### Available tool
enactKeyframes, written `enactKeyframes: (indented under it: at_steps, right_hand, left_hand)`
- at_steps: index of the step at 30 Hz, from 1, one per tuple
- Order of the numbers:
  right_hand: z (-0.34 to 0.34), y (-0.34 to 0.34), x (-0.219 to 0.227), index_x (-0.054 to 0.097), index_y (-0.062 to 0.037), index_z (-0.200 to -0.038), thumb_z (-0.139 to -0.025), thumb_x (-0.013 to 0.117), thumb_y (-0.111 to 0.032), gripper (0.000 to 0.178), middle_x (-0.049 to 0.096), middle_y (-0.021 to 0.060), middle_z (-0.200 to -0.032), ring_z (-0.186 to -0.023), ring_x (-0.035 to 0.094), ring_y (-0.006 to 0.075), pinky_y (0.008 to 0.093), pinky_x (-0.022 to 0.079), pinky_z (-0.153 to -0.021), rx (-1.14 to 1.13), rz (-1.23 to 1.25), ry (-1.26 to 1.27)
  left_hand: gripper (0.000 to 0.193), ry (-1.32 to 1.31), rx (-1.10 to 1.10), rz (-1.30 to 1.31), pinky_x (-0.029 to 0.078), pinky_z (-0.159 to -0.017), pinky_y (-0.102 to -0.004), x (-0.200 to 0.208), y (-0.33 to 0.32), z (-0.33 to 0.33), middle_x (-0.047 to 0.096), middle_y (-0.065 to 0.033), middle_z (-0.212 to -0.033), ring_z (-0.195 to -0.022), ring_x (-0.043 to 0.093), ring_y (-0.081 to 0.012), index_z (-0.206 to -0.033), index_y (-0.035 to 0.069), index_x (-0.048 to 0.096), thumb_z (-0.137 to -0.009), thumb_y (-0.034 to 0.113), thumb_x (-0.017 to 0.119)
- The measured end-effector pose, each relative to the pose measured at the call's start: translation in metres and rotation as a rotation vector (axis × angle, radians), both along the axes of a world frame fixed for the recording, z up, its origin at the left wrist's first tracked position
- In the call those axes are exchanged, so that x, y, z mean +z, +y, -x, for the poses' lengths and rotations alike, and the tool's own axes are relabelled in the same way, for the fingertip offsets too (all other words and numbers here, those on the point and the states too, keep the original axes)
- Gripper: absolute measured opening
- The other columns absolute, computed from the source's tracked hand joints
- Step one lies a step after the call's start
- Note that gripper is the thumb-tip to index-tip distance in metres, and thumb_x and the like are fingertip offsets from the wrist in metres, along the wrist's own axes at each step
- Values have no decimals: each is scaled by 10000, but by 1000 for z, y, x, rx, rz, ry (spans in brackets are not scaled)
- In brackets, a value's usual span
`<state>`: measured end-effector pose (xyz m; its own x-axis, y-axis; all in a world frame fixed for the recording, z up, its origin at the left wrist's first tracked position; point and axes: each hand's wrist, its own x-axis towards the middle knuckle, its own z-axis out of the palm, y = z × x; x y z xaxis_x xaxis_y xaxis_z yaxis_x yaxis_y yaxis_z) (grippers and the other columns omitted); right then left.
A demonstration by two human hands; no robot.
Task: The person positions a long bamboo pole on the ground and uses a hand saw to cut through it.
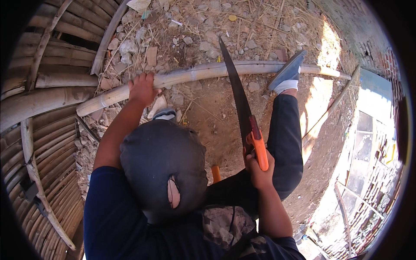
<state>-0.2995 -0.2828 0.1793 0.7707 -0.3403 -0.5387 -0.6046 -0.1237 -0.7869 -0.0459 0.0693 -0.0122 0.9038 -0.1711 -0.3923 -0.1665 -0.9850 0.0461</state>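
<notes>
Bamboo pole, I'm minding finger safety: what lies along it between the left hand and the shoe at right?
In the head view, the saw blade crosses the pole between the left hand and that shoe; contact is unclear.

Daylight; glare bleaching brick wall (pixel 368 223), 3 to 4 o'clock; sunlit ground (pixel 330 47) near 2; bamboo slats (pixel 58 149) dimmer at 9; fisheye bowing toward black rim

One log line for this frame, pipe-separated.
left hand: on bamboo pole | right hand: gripping orange-handled saw | saw: crosses pole in view, contact unclear
</notes>
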Motion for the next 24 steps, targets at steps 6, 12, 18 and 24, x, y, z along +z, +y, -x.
enactKeyframes:
  at_steps: [6, 12, 18, 24]
  right_hand:
    - [-17, 17, -12, 588, -25, -941, -936, 669, -77, 96, 586, -4, -753, -657, 564, 75, 254, 471, -623, -44, -28, 12]
    - [-6, 4, -2, 613, -6, -983, -924, 666, -73, 104, 586, -8, -791, -680, 577, 76, 252, 476, -640, -49, -37, -19]
    - [15, 5, 16, 566, -42, -918, -885, 663, -85, 111, 571, -1, -725, -603, 554, 87, 249, 458, -582, -22, 6, -27]
    - [20, 0, 15, 574, -37, -942, -864, 683, -111, 153, 569, -4, -721, -576, 537, 86, 241, 447, -563, 7, 53, -26]
  left_hand:
    - [767, 33, 33, 65, 246, -1181, -624, 6, -4, 1, 477, -135, -1483, -1419, 417, -353, -1536, 140, 402, -921, 445, 744]
    - [760, 1, 15, 35, 257, -1172, -604, 4, 0, 2, 482, -133, -1473, -1417, 416, -352, -1528, 138, 408, -919, 443, 745]
    - [782, -7, 4, 50, 256, -1173, -602, 1, 3, 2, 480, -128, -1474, -1413, 419, -352, -1541, 143, 391, -914, 443, 749]
    - [785, 7, 27, 43, 253, -1178, -610, 1, -1, 0, 484, -118, -1471, -1408, 424, -349, -1540, 154, 400, -906, 448, 757]
